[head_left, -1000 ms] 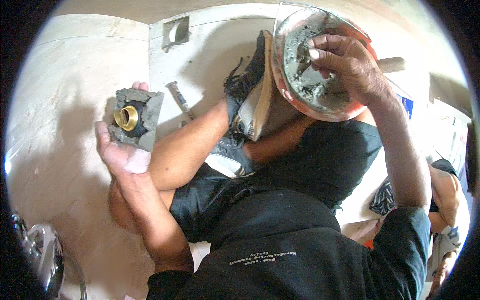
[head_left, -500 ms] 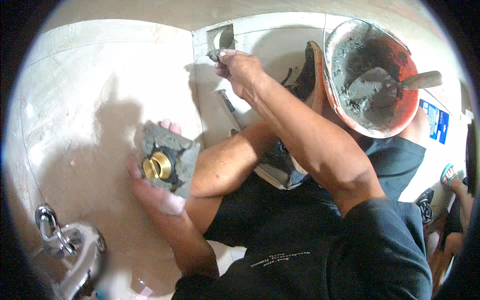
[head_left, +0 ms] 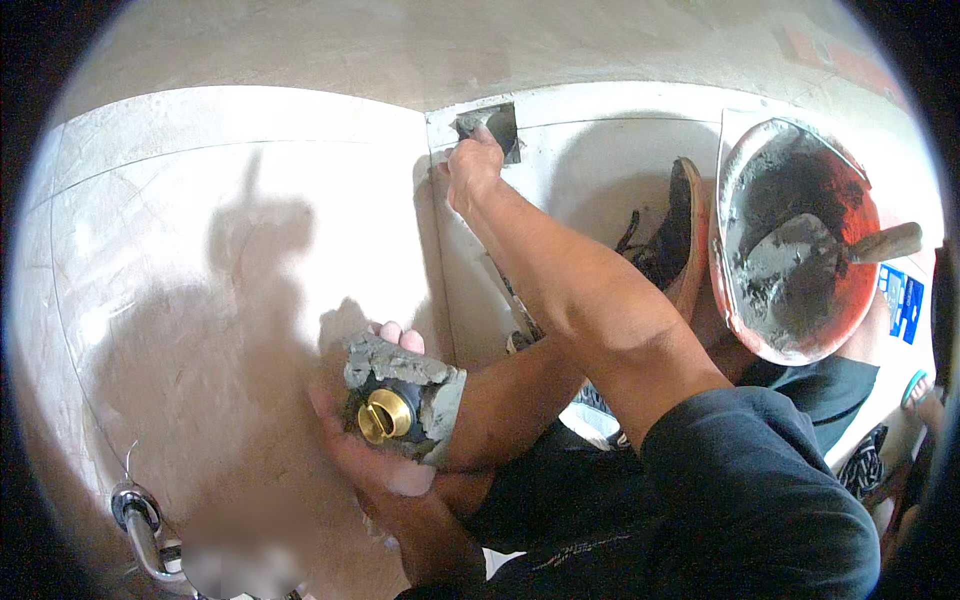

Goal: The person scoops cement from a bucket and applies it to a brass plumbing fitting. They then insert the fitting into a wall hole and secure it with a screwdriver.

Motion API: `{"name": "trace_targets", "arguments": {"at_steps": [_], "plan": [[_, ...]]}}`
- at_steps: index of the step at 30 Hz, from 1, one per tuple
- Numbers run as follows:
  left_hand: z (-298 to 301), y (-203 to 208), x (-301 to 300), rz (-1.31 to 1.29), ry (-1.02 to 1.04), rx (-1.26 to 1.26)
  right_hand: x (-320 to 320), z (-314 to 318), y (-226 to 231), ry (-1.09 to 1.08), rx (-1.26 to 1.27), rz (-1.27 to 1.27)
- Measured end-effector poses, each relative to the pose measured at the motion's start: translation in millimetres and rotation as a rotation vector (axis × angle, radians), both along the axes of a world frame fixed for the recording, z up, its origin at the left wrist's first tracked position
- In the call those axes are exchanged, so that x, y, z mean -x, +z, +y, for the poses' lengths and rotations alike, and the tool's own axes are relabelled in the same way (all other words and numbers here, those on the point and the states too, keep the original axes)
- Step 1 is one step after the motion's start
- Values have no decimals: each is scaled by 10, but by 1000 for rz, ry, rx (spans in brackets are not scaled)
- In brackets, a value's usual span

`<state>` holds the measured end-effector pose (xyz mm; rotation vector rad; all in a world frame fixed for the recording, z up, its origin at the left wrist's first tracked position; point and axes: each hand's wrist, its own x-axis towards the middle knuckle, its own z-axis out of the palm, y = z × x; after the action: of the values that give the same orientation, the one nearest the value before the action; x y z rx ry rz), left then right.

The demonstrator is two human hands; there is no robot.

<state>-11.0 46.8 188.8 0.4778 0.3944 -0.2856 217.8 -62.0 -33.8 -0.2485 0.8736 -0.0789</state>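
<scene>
My left hand (head_left: 365, 450) supports a square floor drain (head_left: 386, 415), its fingers around the edges. The drain's brass core and black collar face up, with grey mortar (head_left: 400, 362) spread on the plate around them. My right hand (head_left: 473, 168) reaches to a square cutout (head_left: 506, 128) in the white tiles near the corner. Its fingers are closed on a dab of grey mortar (head_left: 478, 122) at the cutout's left edge. A round pipe opening shows partly inside the cutout, and my fingers hide some of that edge.
An orange bucket (head_left: 735, 325) of wet mortar stands at the right, a trowel (head_left: 795, 255) resting in it. My shoe (head_left: 686, 200) is beside it. A chrome pipe fitting (head_left: 145, 530) is at lower left. Another person's sandalled foot (head_left: 918, 388) and a blue package (head_left: 905, 305) lie far right.
My right hand has brought the mortar from just below the cutout to its left edge. The view has shifted, so the bucket and the drain appear lower and further right.
</scene>
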Motion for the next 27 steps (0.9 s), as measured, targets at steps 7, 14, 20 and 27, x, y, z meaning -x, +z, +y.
{"name": "trace_targets", "arguments": {"at_steps": [7, 14, 20, 27], "plan": [[-259, -104, -156, 64, -6, 81, -804, -9, -1368, -157, -39, 67], [-101, 0, 18, 8, 126, 53, -548, 212, -311, 26, -77, 258], [-40, -4, 50, -25, 103, 48, -658, 39, 132, 826, 507, 472], [-38, -52, 23, -39, 77, 77, -552, -51, -96, 883, 822, 283]]}}
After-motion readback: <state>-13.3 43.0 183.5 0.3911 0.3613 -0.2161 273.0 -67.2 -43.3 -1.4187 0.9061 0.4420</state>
